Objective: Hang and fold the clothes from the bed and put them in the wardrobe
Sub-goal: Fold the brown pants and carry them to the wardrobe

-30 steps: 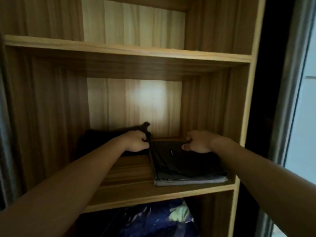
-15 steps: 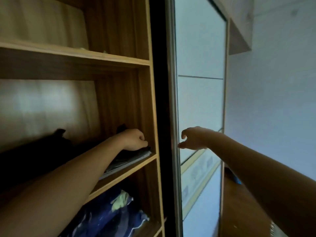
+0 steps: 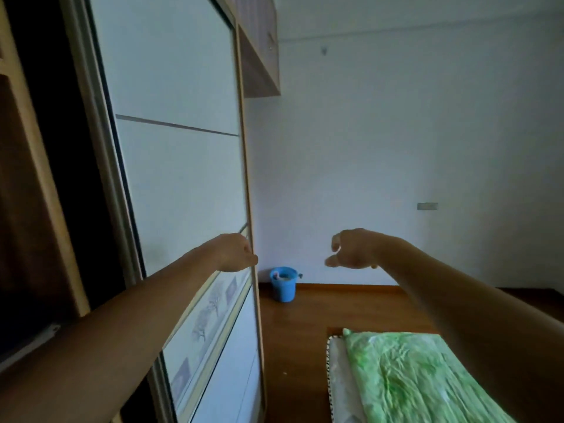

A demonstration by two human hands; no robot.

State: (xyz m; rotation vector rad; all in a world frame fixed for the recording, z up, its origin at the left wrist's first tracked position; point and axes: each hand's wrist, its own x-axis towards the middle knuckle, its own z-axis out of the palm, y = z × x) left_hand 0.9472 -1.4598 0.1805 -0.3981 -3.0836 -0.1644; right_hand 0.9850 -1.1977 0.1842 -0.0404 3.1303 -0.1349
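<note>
Left hand [image 3: 236, 253] is hovering loosely curled, empty, before the wardrobe door [image 3: 183, 178]. Right hand [image 3: 354, 251] is hanging relaxed, holding nothing.

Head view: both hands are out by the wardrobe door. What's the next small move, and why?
Probably turn down toward the bed to find the next garment: the right hand is loosely curled and holds nothing, the left hand hovers before the sliding door, and no clothes show on the green quilt.
</note>
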